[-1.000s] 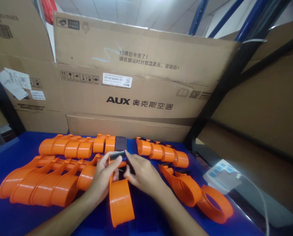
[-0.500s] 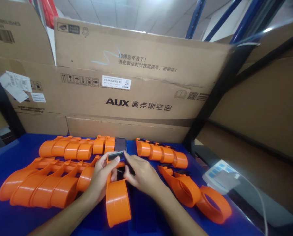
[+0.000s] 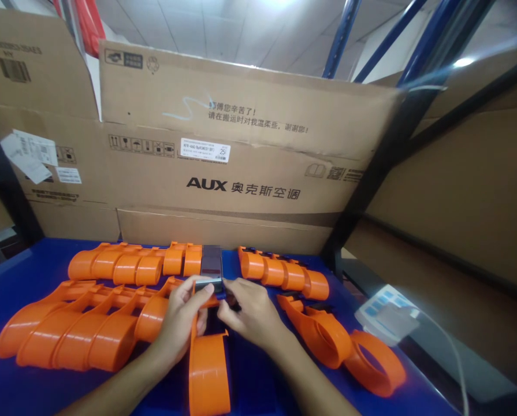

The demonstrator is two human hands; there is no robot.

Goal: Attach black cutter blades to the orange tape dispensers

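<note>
My left hand (image 3: pixel 185 312) is closed around the top of an orange plastic tape dispenser (image 3: pixel 209 375), its ring hanging down toward me. Across the dispenser's top end lies a dark strip (image 3: pixel 208 284) with a pale serrated-looking edge, the left thumb pressing on it. The curled fingers of my right hand (image 3: pixel 247 309) meet the right end of that strip; what sits between their tips is mostly hidden. Just behind, a dark flat rectangular object (image 3: pixel 211 260) rests on the blue table (image 3: pixel 258 375).
Rows of orange dispensers (image 3: pixel 74 341) stand at left. More dispensers (image 3: pixel 284 271) with black end pieces line the back right, and two looser ones (image 3: pixel 375 364) lie nearer. A white-and-blue device (image 3: pixel 388 315) with a cable is at far right. A cardboard wall (image 3: pixel 241 219) closes the back.
The held dispenser has dropped slightly and its ring hangs lower. My right fingers have shifted a little at the strip's end. The view has tilted slightly.
</note>
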